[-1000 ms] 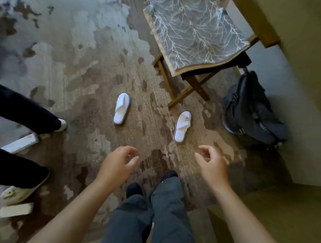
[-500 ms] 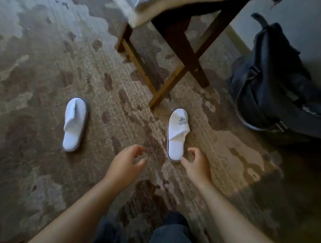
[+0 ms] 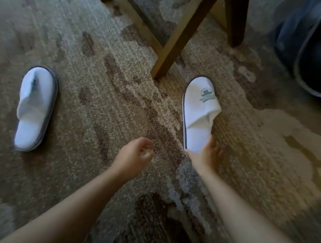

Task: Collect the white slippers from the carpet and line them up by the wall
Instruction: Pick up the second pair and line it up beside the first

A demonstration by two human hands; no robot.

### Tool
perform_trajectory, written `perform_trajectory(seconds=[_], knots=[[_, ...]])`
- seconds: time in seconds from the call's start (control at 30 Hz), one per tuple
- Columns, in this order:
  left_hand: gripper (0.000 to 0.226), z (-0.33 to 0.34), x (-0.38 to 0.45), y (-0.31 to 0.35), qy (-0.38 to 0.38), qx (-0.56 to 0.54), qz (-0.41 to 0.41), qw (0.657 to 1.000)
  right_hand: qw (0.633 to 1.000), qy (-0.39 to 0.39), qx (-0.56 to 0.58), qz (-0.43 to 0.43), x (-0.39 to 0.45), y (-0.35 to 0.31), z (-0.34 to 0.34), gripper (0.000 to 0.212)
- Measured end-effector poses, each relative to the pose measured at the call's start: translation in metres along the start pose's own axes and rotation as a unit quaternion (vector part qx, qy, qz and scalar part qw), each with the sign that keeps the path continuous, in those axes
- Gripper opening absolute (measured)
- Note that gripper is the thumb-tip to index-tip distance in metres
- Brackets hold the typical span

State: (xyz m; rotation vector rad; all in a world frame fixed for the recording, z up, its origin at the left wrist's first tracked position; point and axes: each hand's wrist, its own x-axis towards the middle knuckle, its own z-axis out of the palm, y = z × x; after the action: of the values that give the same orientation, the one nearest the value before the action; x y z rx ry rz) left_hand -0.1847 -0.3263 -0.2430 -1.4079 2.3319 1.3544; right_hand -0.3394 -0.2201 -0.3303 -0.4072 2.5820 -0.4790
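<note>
Two white slippers lie on the patterned carpet. The right slipper (image 3: 199, 111), with a green logo on its strap, lies just in front of a wooden leg, toe pointing away from me. My right hand (image 3: 205, 155) grips its heel end, thumb on the left edge and fingers along the right side. The left slipper (image 3: 35, 108) lies apart at the far left, untouched. Between the two, my left hand (image 3: 135, 155) hovers over the carpet, fingers loosely curled, holding nothing.
Crossed wooden legs (image 3: 169, 47) of a folding stand rise just beyond the right slipper. A dark backpack (image 3: 311, 46) sits at the upper right. Brown and grey carpet (image 3: 106, 94) fills the floor between the slippers.
The view has dropped closer to the floor. My right hand has moved forward from beside the slipper's heel and closed around it. My left hand has stayed curled in the middle.
</note>
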Motion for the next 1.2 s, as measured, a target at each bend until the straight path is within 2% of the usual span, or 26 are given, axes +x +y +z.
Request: perform_trajectory(seconds=[0.13,0.23,0.4,0.6,0.7,0.87,0.97,1.1,1.2], knots=[[0.035,0.004,-0.007,-0.013,-0.031,0.004,-0.013,0.999,0.997,0.039,0.071,-0.009,-0.003,-0.006,0.001,0.101],[0.039,-0.008,0.000,-0.031,-0.014,0.025,-0.027,0.999,0.991,0.062,0.117,-0.021,0.001,-0.010,-0.007,0.096],[0.046,-0.057,0.010,-0.081,0.105,0.022,-0.082,0.991,0.968,0.006,0.248,-0.040,-0.018,-0.041,-0.006,0.044],[0.066,-0.107,0.014,-0.150,0.234,0.006,-0.126,0.964,0.946,-0.130,0.252,-0.161,-0.069,-0.114,0.051,0.023],[0.080,-0.131,0.020,-0.185,0.276,0.042,-0.185,0.942,0.926,-0.183,0.270,-0.191,-0.083,-0.151,0.073,0.023],[0.100,-0.146,0.023,-0.233,0.286,-0.009,-0.278,0.917,0.916,-0.221,0.266,-0.203,-0.093,-0.176,0.089,0.023],[0.105,-0.142,0.029,-0.245,0.291,-0.038,-0.296,0.909,0.917,-0.225,0.258,-0.206,-0.096,-0.180,0.094,0.022],[0.103,-0.138,0.036,-0.246,0.335,-0.026,-0.295,0.894,0.920,-0.220,0.249,-0.210,-0.099,-0.180,0.102,0.022],[0.112,-0.137,0.037,-0.241,0.313,-0.032,-0.333,0.889,0.918,-0.230,0.249,-0.206,-0.103,-0.179,0.101,0.024]])
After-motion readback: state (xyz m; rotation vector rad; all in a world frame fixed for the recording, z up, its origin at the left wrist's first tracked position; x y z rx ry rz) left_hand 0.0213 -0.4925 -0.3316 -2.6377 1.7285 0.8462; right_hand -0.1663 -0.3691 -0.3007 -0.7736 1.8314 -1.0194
